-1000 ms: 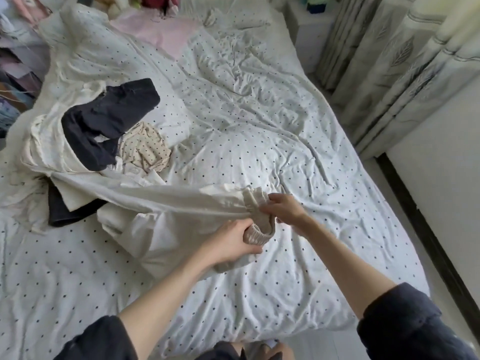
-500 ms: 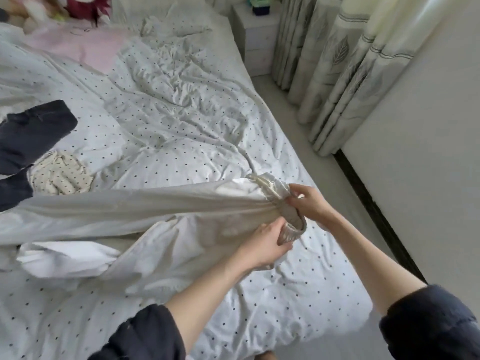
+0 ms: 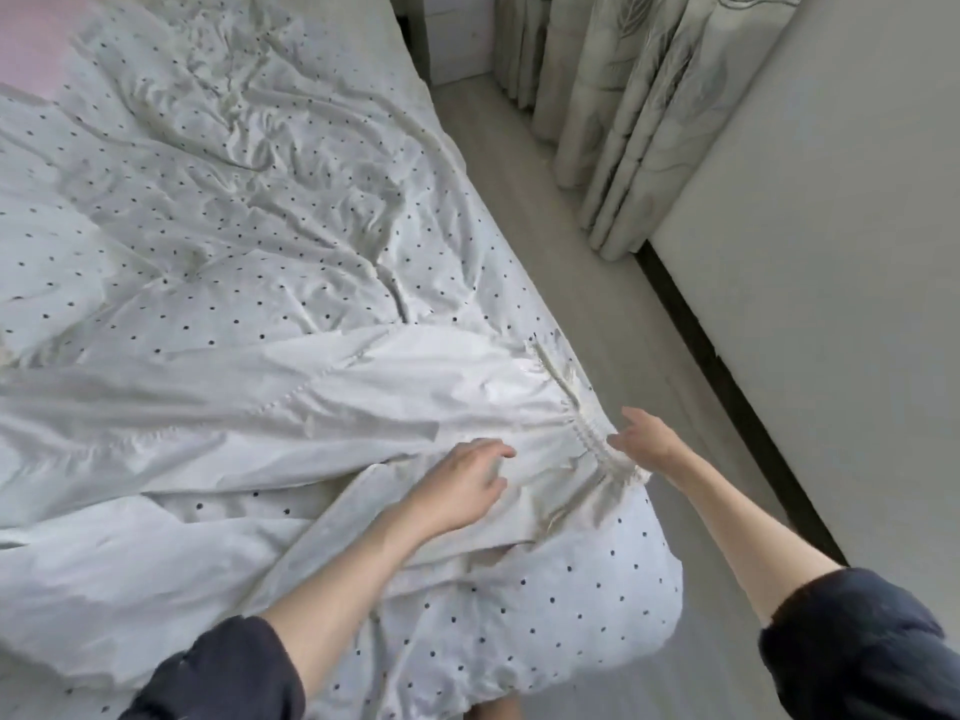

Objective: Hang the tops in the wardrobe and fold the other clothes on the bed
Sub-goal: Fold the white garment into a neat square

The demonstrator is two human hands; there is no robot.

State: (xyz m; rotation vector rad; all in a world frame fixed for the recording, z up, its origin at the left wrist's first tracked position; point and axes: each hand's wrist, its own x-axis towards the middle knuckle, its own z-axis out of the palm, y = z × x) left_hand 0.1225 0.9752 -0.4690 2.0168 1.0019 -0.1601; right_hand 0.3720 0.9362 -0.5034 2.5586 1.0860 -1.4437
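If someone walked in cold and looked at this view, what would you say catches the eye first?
Most striking is the white garment spread flat across the near part of the polka-dot bed, its gathered elastic waistband lying at the bed's right edge. The left hand rests open on the fabric and the right hand is open beside the waistband. Patterned curtains hang at upper right.

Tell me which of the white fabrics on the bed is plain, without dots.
The white trousers, laid flat across the near end of the bed, with an elastic waistband between the left hand and right hand. The duvet beneath carries small dark dots.
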